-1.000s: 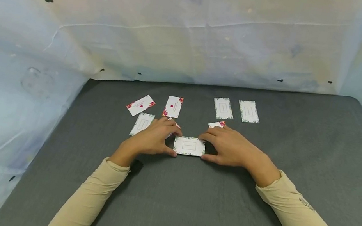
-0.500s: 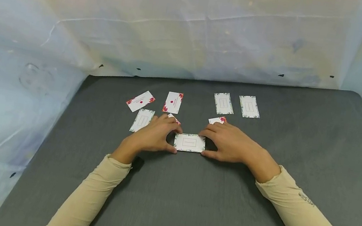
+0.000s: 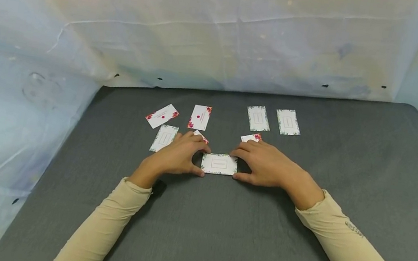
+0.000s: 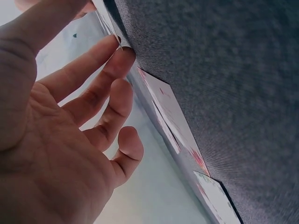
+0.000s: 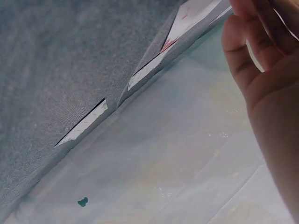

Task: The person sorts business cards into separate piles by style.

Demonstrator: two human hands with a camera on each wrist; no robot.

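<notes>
A white card with a green leafy border (image 3: 219,164) lies flat on the grey table (image 3: 299,236) in the head view. My left hand (image 3: 202,162) pinches its left end between thumb and forefinger. My right hand (image 3: 234,166) pinches the right end the same way. I cannot tell whether it is one card or a thin stack. In the left wrist view my left hand's fingertips (image 4: 122,52) touch a card edge. The right wrist view shows my right hand's fingers (image 5: 243,51) beside a card with red flowers (image 5: 189,16).
More cards lie beyond the hands: two red-flowered ones (image 3: 162,116) (image 3: 200,117) and a green-bordered one (image 3: 164,138) at the left, and two green-bordered ones (image 3: 258,118) (image 3: 288,122) at the right. Two further cards (image 3: 201,136) (image 3: 251,137) are partly hidden behind my hands. A pale plastic sheet (image 3: 207,34) walls the back and left.
The hands and the card between them stay where they were. Only the head view has tilted slightly, so everything sits a little higher in the frame.
</notes>
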